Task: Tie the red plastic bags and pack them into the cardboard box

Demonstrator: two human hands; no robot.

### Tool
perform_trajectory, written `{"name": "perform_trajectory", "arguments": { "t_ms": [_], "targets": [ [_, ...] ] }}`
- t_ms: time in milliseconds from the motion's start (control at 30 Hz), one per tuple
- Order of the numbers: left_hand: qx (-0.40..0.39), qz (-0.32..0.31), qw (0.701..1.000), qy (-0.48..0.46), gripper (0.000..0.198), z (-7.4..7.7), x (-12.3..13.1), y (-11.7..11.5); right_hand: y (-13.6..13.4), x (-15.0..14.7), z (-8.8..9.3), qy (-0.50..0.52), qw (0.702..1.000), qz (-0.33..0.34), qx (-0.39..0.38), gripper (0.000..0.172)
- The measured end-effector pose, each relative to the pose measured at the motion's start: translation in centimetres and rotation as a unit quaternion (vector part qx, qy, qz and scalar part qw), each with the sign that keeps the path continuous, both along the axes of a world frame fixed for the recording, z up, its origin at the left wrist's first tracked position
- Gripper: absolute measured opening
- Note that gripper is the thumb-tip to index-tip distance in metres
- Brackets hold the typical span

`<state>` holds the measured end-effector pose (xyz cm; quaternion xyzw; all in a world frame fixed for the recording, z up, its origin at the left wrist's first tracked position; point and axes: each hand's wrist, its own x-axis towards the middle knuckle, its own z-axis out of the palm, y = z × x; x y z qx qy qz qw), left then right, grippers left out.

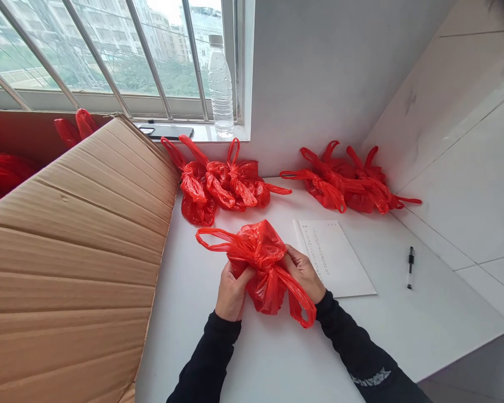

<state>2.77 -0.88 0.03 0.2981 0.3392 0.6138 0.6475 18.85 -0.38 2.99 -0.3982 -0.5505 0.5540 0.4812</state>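
Between my two hands is a red plastic bag (265, 263), knotted in the middle, with one handle loop sticking out to the left and another hanging down at the right. My left hand (233, 292) grips its left side, thumb over the front. Around the right side closes my right hand (303, 273), with its fingertips partly behind the plastic. What the bag contains is hidden. Just beyond it lies a group of tied red bags (229, 182), and a second group of tied red bags (350, 182) rests against the wall to the right.
A large cardboard box (79, 268) stands open on the left with more red bags (4, 173) inside. On the white table (407, 330) are a printed paper sheet (336, 257) and a black pen (410, 267). The windowsill bears a water bottle (220, 89) and a phone (168, 132).
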Motion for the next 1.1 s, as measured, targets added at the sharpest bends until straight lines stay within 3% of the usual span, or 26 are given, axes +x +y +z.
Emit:
{"name": "perform_trajectory", "arguments": {
  "t_ms": [400, 600, 767, 933, 1100],
  "targets": [
    [0.012, -0.02, 1.0, -0.014, 0.029, -0.2, 0.1, 0.1, 0.4, 0.4, -0.6, 0.074, 0.997, 0.024, -0.01, 0.031],
    [0.008, -0.016, 1.0, -0.008, 0.036, -0.2, 0.0, 0.1, 0.5, 0.4, -1.6, 0.068, 0.997, 0.0, -0.025, 0.03],
    [0.015, -0.013, 1.0, 0.013, 0.033, -0.8, 0.0, 0.2, 0.2, 0.3, -1.2, 0.047, 0.998, -0.016, -0.023, 0.028],
    [-0.014, 0.012, 1.0, 0.015, 0.034, -1.1, 0.0, 0.4, -0.1, 0.4, -0.3, -0.016, 0.999, 0.006, -0.044, 0.035],
    [-0.035, 0.075, 0.996, 0.025, 0.038, -1.0, 0.0, 0.6, -0.1, 0.3, -0.3, -0.031, 0.998, 0.051, -0.002, 0.036]
  ]
}}
